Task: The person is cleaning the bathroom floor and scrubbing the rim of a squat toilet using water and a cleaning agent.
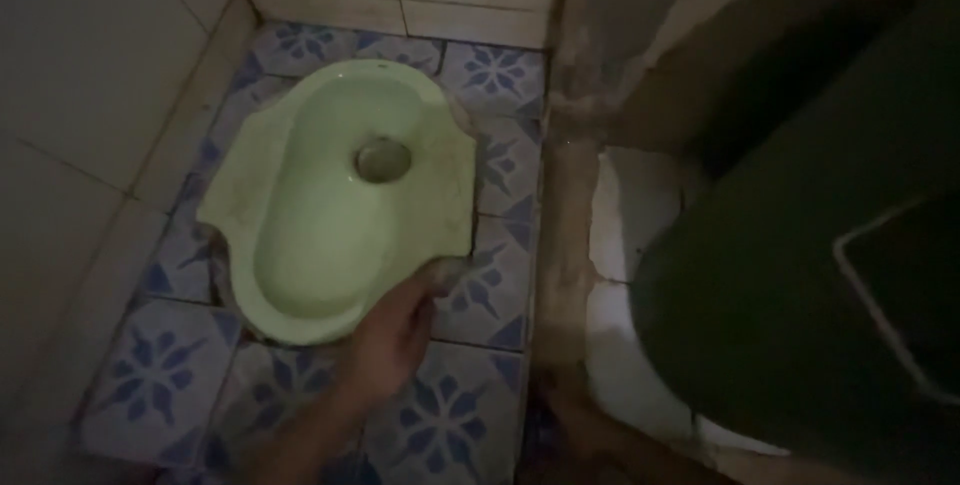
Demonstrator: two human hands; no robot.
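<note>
A pale green squat toilet pan is set into a floor of blue-patterned tiles. My left hand reaches in from the bottom edge, and its fingertips rest on the pan's near right rim. A small greyish patch shows at the fingertips, but the dim light hides whether it is something held. My right hand is a dark shape low in the frame, against the foot of a low rough wall. Its fingers are not readable.
White wall tiles close in the left and far sides. On the right, beyond the low wall, stands a large dark green tub with a pale-rimmed container at its edge. The room is very dim.
</note>
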